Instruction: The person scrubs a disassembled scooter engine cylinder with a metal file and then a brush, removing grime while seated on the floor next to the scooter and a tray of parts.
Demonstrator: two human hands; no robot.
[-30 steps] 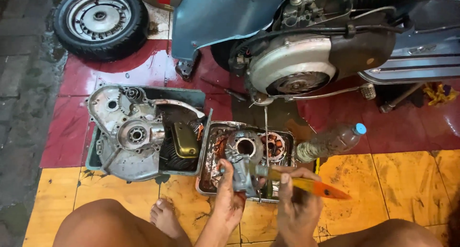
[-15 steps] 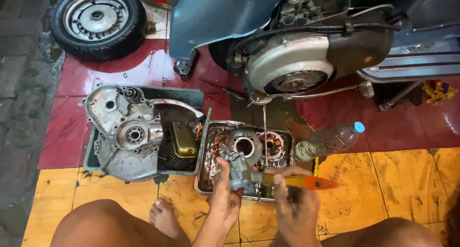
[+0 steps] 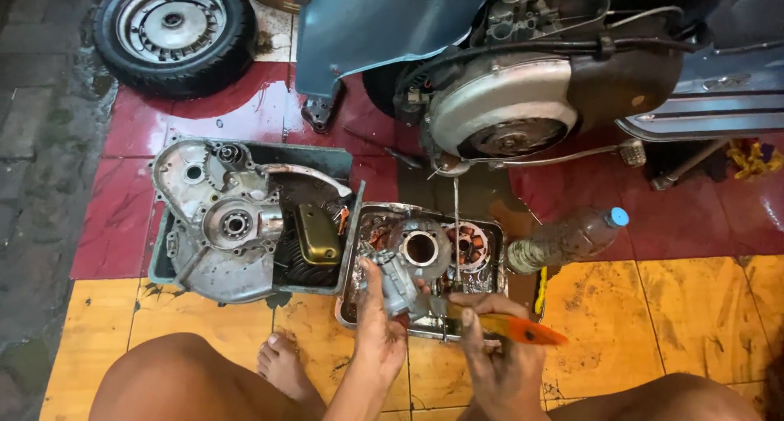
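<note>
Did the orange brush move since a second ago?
Barely, if at all. The orange brush in the right hand stays over the front right corner of the metal tray, handle pointing right.

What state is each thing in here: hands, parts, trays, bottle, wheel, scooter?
Left hand: gripping the carburettor.
Carburettor: held over the metal tray.
Right hand: gripping the orange-handled brush.
Orange-handled brush: bristles against the carburettor.
Metal tray: holds dirty parts.
Engine casing: lying in dark tray.
Bottle: on its side, capped.
Wheel: off, flat on floor.
Scooter: engine exposed.

Bare yellow tiles [image 3: 694, 323] right free; bottle [image 3: 563, 240], engine casing [image 3: 220, 225], scooter [image 3: 523, 102] block.
</note>
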